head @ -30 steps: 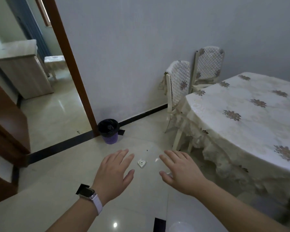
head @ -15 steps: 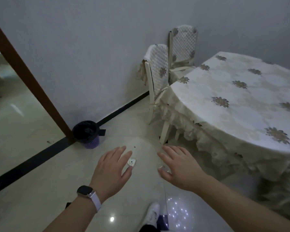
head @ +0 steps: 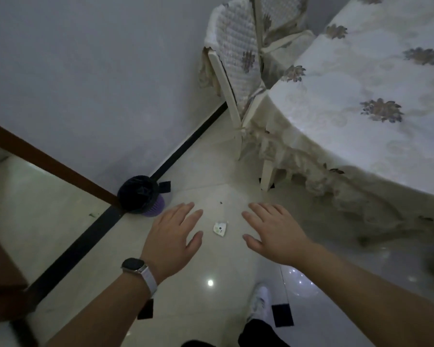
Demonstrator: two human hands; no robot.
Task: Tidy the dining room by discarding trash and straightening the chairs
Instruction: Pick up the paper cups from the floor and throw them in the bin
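Note:
A small white crumpled scrap of trash (head: 220, 228) lies on the pale tiled floor between my hands. My left hand (head: 172, 237), with a watch on its wrist, hovers just left of the scrap, fingers straight and empty. To the right of the scrap my right hand (head: 273, 230) is held out the same way, palm down, holding nothing. A purple bin lined with a black bag (head: 141, 195) stands by the wall, left of my left hand. Two cream chairs with quilted covers, the near chair (head: 236, 71) and the far chair (head: 280, 23), stand against the table.
The dining table (head: 376, 101) under a flowered, frilled cloth fills the right side. A brown door frame (head: 48, 161) and a black floor strip run on the left. My white shoe (head: 259, 303) shows below, beside black floor marks (head: 282, 315).
The view has tilted down and closer to the floor. The scrap now shows fully between both hands, which stay spread and empty. The bin looks nearer to my left hand.

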